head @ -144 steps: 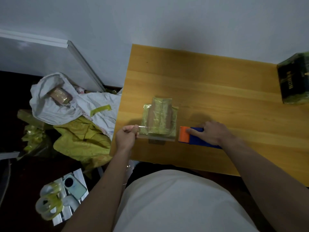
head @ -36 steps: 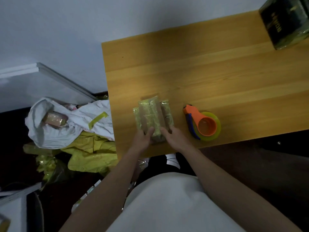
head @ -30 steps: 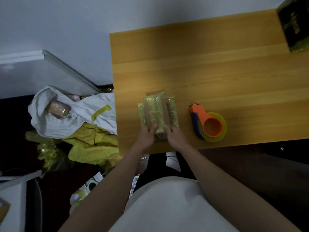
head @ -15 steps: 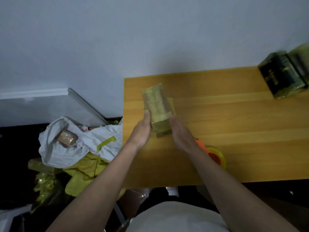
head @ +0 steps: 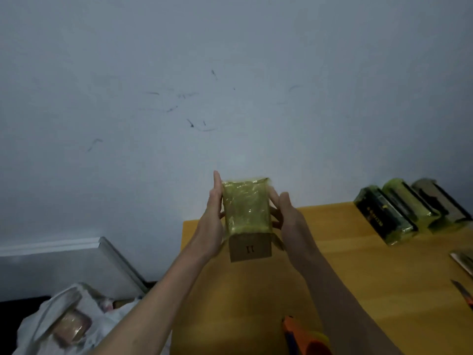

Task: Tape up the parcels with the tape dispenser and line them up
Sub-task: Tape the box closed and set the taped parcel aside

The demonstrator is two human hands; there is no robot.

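I hold a small cardboard parcel (head: 245, 208) up above the wooden table (head: 358, 278), its upper part wrapped in yellowish tape and its bare brown end facing me. My left hand (head: 212, 221) grips its left side with the fingers pointing up. My right hand (head: 289, 221) grips the right side, fingers curled round the edge. The orange and blue tape dispenser (head: 302, 339) lies on the table near its front edge, below my right forearm. Three taped parcels (head: 409, 208) stand side by side in a row at the table's far right.
A white bag (head: 51, 321) with a wrapped parcel (head: 71, 326) in it lies on the floor left of the table. A knife with an orange tip (head: 464, 294) and another flat item (head: 463, 262) sit at the right edge. A wall stands behind.
Both hands have lifted the parcel off the table and tipped it upright in front of the wall. The view has swung upward, bringing the row of parcels at the right into sight.
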